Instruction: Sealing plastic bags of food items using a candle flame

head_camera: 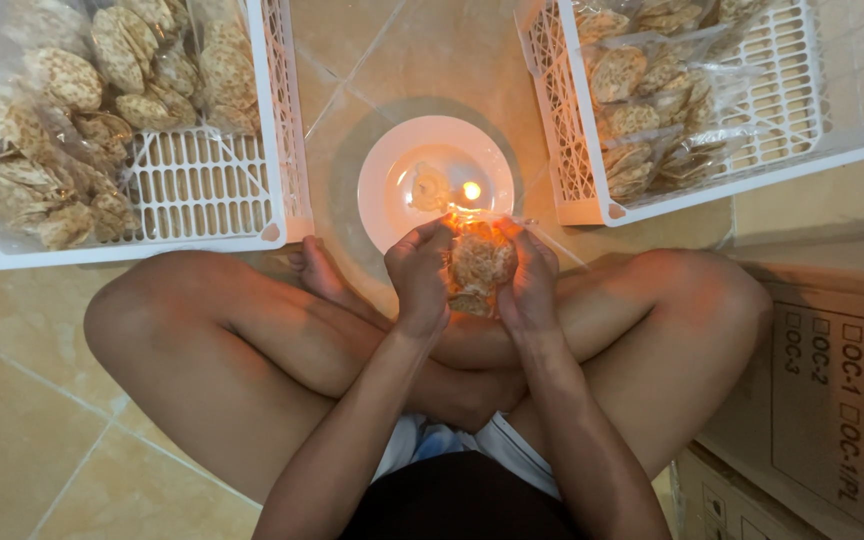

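Crossed legs: bare, folded on the tiled floor; both forearms reach out over them.
Left hand: fingers curled around the left side of a small clear bag of crackers, thumb up at the bag's top edge.
Right hand: fingers wrapped on the bag's right side, pinching the top edge as well.
Bag position: held upright between the two hands, above the shins, its mouth just beside the candle flame at the near rim of the white plate.
Handling, as I judge it: light; thin slippery film; the round crackers inside look brittle and would crack under a squeeze. Best taken by the loose film at the top or cradled from the sides, not pressed flat.
White plate: on the floor between the two crates; holds the lit candle stub and a pale puddle of wax.
Left crate: white slatted plastic, piled with filled clear bags of crackers toward its far and left sides; near right corner bare.
Right crate: same kind, more bags of crackers heaped along its left side.
Cardboard boxes: stacked at the person's right knee.
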